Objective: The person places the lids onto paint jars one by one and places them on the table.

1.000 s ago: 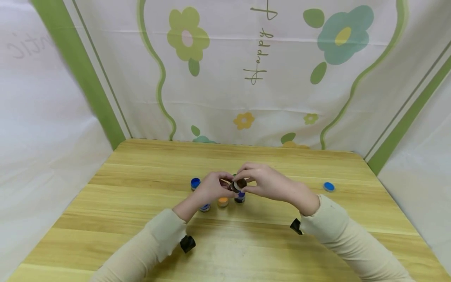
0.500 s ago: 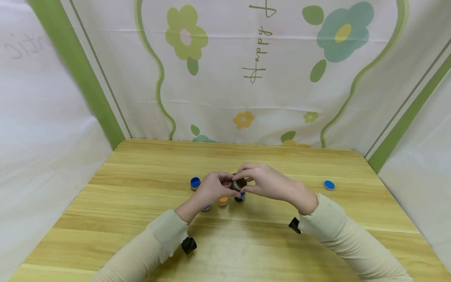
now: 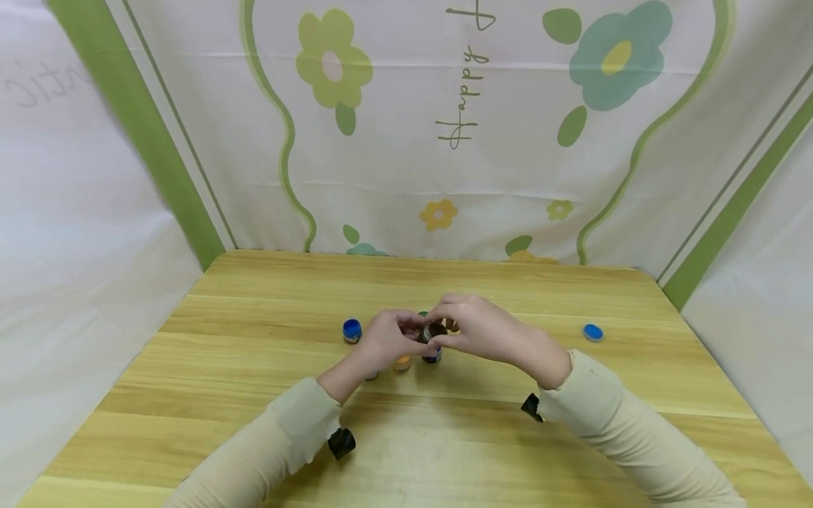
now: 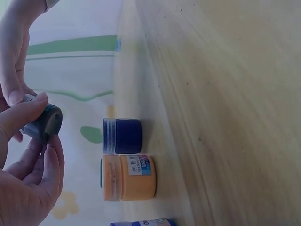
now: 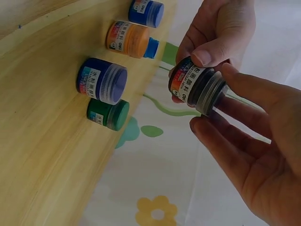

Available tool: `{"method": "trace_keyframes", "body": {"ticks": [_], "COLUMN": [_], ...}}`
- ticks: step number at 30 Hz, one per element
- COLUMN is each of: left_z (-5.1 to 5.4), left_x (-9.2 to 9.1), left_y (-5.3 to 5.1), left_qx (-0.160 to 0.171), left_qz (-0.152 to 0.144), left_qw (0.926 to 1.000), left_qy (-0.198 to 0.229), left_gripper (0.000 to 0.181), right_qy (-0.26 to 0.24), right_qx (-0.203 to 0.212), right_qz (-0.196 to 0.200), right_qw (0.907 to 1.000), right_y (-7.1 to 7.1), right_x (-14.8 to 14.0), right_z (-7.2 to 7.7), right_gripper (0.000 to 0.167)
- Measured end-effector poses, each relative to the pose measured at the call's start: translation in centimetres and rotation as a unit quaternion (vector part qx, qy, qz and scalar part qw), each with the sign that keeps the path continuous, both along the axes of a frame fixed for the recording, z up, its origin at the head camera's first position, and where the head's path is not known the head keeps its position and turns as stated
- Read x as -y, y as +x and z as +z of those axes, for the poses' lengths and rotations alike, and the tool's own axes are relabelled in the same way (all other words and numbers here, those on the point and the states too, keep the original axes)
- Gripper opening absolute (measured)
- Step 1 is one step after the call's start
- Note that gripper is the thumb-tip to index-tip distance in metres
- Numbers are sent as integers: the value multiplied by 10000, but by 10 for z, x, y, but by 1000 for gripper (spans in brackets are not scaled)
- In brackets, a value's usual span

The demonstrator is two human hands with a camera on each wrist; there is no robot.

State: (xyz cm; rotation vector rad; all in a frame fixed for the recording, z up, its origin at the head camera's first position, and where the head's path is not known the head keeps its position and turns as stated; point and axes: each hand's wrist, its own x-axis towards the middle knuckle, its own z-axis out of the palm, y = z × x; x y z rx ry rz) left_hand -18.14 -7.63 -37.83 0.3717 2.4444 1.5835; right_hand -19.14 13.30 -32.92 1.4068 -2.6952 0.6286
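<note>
Above the table, my left hand (image 3: 383, 340) grips a small dark paint jar (image 5: 190, 84) by its body, thumb on one side and fingers on the other. The jar is tilted, with its clear ribbed lid (image 5: 211, 96) toward my right hand (image 3: 480, 330). In the right wrist view, the right thumb and fingertips pinch around that lid. Beneath the hands stand a dark blue paint jar (image 5: 102, 81), an orange paint jar (image 5: 127, 38) and a green paint jar (image 5: 107, 114). Another blue jar (image 5: 146, 12) is partly cut off by the frame edge.
Left of the hands, a blue paint jar (image 3: 352, 330) stands on the wooden table (image 3: 254, 339). A round blue lid (image 3: 593, 332) lies apart at the right. A white flowered cloth (image 3: 394, 141) hangs behind the table's far edge.
Both hands stay nearly in place. The dark jar has shifted slightly right, and the right fingers have changed their hold around its lid.
</note>
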Motion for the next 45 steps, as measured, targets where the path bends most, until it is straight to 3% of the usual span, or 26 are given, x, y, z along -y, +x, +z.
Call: {"method": "trace_keyframes", "body": {"ticks": [4, 10, 13, 24, 26, 29, 34, 42, 45], "left_z": [-2, -3, -3, 1, 1, -1, -1, -1, -2], "left_x": [-1, 0, 1, -1, -1, -1, -1, -3, -2], "left_y": [1, 2, 3, 7, 7, 7, 7, 8, 8], "left_qx": [33, 122, 155, 63, 73, 115, 297, 187, 223], "left_qz": [-47, -187, -256, -215, -206, -233, -369, -446, -490], "left_qw": [10000, 9992, 9985, 9992, 9993, 9992, 9972, 9971, 9964], "left_qy": [71, 344, 463, 338, 304, 320, 585, 586, 649], "left_gripper": [34, 35, 35, 38, 40, 39, 35, 38, 38], "right_qy": [82, -327, -403, -243, -301, -464, -626, -569, -565], "right_qx": [-298, -567, -521, -598, -657, -664, -696, -699, -670], "right_qz": [14, 860, 1032, 233, 334, 805, 1413, 928, 1075], "right_qw": [9995, 9941, 9925, 9976, 9968, 9935, 9855, 9916, 9903], "right_y": [1, -1, -1, 4, 4, 3, 0, 2, 2], "right_x": [-1, -6, -8, -10, -11, -14, -16, -16, -17], "right_z": [-4, -7, -7, -6, -5, -2, -4, -9, -10], "right_gripper": [28, 29, 26, 30, 35, 39, 30, 27, 31]}}
